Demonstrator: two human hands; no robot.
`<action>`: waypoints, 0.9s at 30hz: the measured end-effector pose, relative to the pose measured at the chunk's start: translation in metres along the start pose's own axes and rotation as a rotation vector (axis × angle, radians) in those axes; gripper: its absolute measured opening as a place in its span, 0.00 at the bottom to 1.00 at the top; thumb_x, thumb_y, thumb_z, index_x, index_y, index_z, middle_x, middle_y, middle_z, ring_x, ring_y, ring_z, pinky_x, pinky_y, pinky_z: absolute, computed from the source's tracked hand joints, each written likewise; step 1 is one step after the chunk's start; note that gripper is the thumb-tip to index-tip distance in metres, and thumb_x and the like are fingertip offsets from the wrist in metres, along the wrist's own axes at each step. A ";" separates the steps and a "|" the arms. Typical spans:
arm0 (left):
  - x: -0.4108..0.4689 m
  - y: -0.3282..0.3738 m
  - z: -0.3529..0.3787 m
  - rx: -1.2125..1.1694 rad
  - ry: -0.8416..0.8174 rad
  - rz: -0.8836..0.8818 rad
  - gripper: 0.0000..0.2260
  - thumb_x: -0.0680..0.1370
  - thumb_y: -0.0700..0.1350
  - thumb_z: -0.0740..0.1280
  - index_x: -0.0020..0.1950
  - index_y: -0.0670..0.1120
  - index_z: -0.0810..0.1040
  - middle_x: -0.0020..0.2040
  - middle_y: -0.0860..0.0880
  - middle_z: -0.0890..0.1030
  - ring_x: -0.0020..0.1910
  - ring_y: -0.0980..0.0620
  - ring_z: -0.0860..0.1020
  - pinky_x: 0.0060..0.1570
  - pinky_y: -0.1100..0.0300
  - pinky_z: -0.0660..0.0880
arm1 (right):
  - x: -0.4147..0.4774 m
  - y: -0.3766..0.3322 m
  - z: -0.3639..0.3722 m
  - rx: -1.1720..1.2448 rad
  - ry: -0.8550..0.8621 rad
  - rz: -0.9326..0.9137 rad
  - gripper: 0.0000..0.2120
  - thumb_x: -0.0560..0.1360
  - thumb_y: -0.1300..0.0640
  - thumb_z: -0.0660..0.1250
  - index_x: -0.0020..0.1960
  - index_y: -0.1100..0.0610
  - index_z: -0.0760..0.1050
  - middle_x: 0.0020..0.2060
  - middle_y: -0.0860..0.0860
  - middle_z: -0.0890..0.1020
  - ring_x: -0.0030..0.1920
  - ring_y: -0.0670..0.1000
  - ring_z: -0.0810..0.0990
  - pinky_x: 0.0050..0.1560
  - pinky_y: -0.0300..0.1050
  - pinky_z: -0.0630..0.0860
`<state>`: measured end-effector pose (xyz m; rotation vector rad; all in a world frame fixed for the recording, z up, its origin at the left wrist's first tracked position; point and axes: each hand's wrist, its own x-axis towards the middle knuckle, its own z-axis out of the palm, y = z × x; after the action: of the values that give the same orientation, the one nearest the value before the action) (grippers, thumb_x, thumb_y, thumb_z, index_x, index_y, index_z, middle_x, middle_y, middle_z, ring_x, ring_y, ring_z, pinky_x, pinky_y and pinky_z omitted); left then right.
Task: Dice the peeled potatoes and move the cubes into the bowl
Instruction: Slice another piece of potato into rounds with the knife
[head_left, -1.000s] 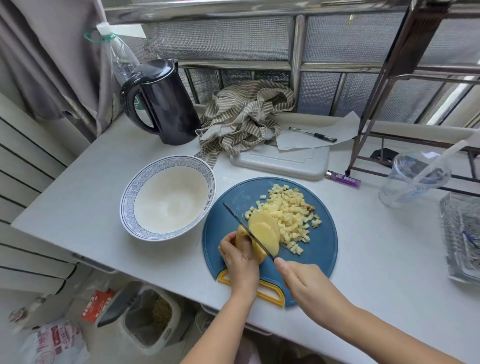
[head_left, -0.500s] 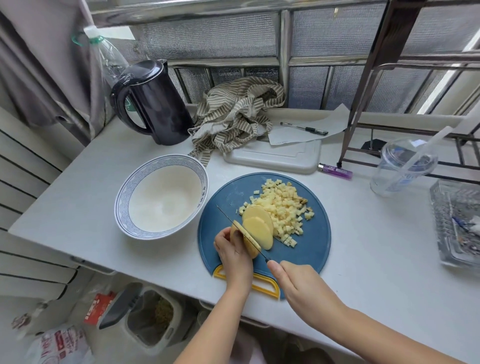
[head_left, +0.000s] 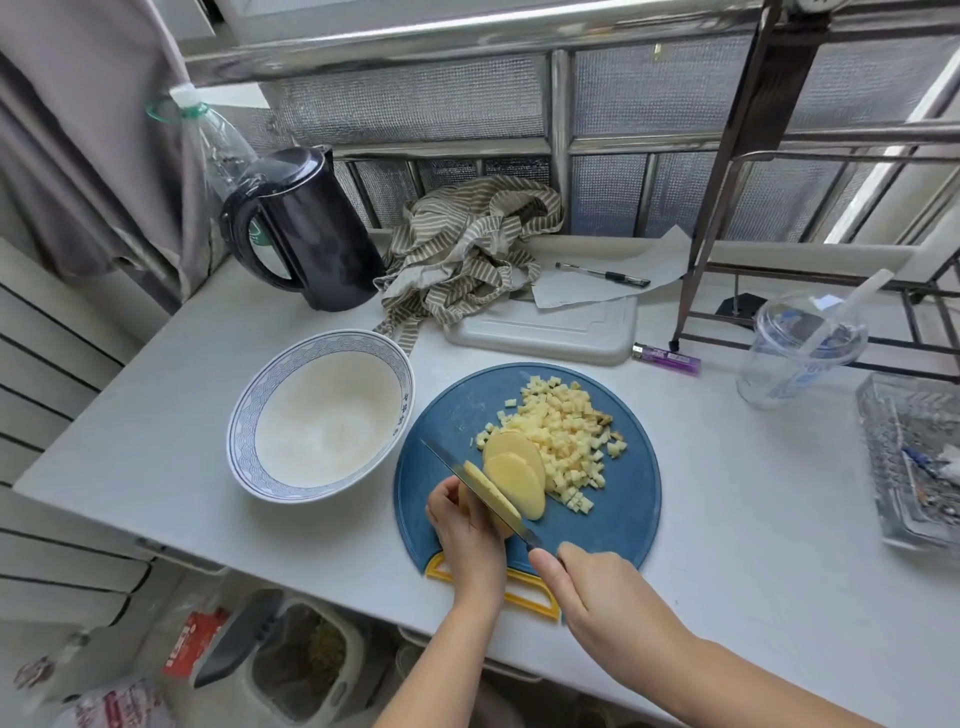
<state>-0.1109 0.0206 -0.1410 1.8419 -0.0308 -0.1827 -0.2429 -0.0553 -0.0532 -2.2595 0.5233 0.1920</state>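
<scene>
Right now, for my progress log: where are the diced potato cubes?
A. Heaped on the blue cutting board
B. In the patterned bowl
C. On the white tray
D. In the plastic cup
A: the potato cubes lie heaped on the blue cutting board, and the bowl beside it holds none.

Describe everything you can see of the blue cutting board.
The blue cutting board is round and looks like plastic, with a yellow loop handle at its near edge. It lies flat on the white table, just right of the bowl. On it sit a pile of potato cubes, two cut slices and the potato, which the left hand holds while the right hand cuts it with a knife.
</scene>
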 end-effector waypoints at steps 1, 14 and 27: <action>-0.001 0.003 0.000 -0.001 0.010 0.009 0.34 0.75 0.71 0.54 0.48 0.38 0.73 0.48 0.35 0.75 0.49 0.38 0.74 0.47 0.49 0.73 | 0.000 0.000 0.000 0.003 0.001 0.003 0.25 0.75 0.34 0.39 0.38 0.52 0.63 0.34 0.50 0.72 0.40 0.53 0.74 0.45 0.50 0.69; -0.009 0.017 -0.001 -0.022 0.016 -0.001 0.25 0.75 0.67 0.57 0.53 0.46 0.69 0.52 0.51 0.70 0.51 0.60 0.71 0.49 0.64 0.68 | 0.009 -0.005 -0.006 0.117 -0.044 0.050 0.25 0.79 0.38 0.42 0.36 0.56 0.61 0.31 0.50 0.67 0.33 0.48 0.66 0.41 0.47 0.66; -0.007 0.017 -0.005 0.076 0.016 -0.011 0.09 0.82 0.50 0.57 0.52 0.45 0.69 0.50 0.51 0.69 0.51 0.54 0.69 0.47 0.69 0.65 | 0.013 -0.021 -0.013 -0.021 -0.115 0.102 0.25 0.82 0.39 0.44 0.37 0.55 0.63 0.33 0.51 0.69 0.35 0.50 0.68 0.40 0.46 0.66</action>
<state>-0.1155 0.0211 -0.1233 1.9198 -0.0172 -0.1767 -0.2225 -0.0559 -0.0341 -2.2281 0.5781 0.3777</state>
